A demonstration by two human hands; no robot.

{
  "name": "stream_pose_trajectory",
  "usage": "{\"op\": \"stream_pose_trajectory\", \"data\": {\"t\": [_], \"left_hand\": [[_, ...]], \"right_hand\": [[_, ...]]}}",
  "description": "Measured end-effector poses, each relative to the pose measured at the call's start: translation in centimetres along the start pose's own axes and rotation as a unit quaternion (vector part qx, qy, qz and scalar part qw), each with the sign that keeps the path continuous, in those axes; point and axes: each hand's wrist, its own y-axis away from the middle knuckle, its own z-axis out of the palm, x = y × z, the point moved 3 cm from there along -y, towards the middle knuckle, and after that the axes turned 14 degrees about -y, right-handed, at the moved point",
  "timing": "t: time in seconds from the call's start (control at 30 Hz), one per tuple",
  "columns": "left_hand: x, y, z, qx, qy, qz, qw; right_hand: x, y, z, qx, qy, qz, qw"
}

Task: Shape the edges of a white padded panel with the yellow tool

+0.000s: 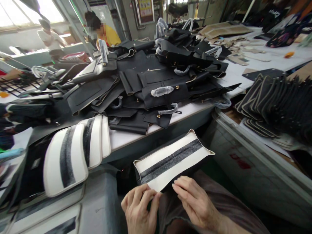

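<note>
A cream panel with a dark grey stripe down its middle (170,159) lies over my lap, below the table edge. My left hand (140,208) pinches its near edge with curled fingers. My right hand (195,203) grips the same near edge just to the right, fingers pressed together on it. A black layer shows under the panel's near side.
A stack of similar cream-and-grey striped panels (73,152) lies at the left. Black leather bag parts (151,78) are heaped on the white table (187,110). Rows of black pieces (275,104) fill a tray at the right. Two people (107,32) stand far back.
</note>
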Motion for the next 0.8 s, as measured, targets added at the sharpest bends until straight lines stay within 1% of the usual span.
{"op": "stream_pose_trajectory", "data": {"t": [0.07,0.13,0.27,0.37,0.43,0.5,0.57,0.63,0.67,0.73,0.8], "left_hand": [[0.2,0.0,0.3,0.022,-0.011,-0.009,1.000],[0.4,0.0,0.7,0.035,-0.018,-0.016,0.999],[0.3,-0.1,1.5,0.043,-0.024,-0.039,0.998],[0.1,0.1,1.9,0.059,-0.022,-0.034,0.997],[0.0,0.3,2.1,0.063,-0.017,-0.038,0.997],[0.0,0.5,2.2,0.057,-0.015,-0.062,0.996],[0.2,0.7,2.3,0.040,-0.013,-0.086,0.995],[0.5,0.6,2.3,0.020,-0.009,-0.094,0.995],[0.6,0.5,2.3,0.011,-0.009,-0.094,0.995],[0.9,0.2,2.3,0.000,-0.021,-0.089,0.996],[0.8,-0.2,2.1,0.006,-0.045,-0.080,0.996]], "right_hand": [[0.0,0.6,1.2,-0.031,0.055,-0.009,0.998],[0.0,0.8,1.9,-0.055,0.098,-0.003,0.994],[-0.3,0.5,2.3,-0.074,0.156,0.002,0.985],[-0.4,0.3,2.5,-0.093,0.180,0.005,0.979],[-0.5,0.1,2.6,-0.082,0.190,0.002,0.978],[-0.6,-0.2,2.6,-0.058,0.198,-0.004,0.979],[-0.7,-0.5,2.6,-0.050,0.205,-0.009,0.977],[-0.7,-0.8,2.7,-0.053,0.214,-0.011,0.975],[-0.6,-0.9,2.7,-0.045,0.216,-0.015,0.975],[-0.4,-1.1,2.7,-0.006,0.224,-0.037,0.974],[-0.1,-1.0,3.1,0.038,0.243,-0.072,0.967]]}}
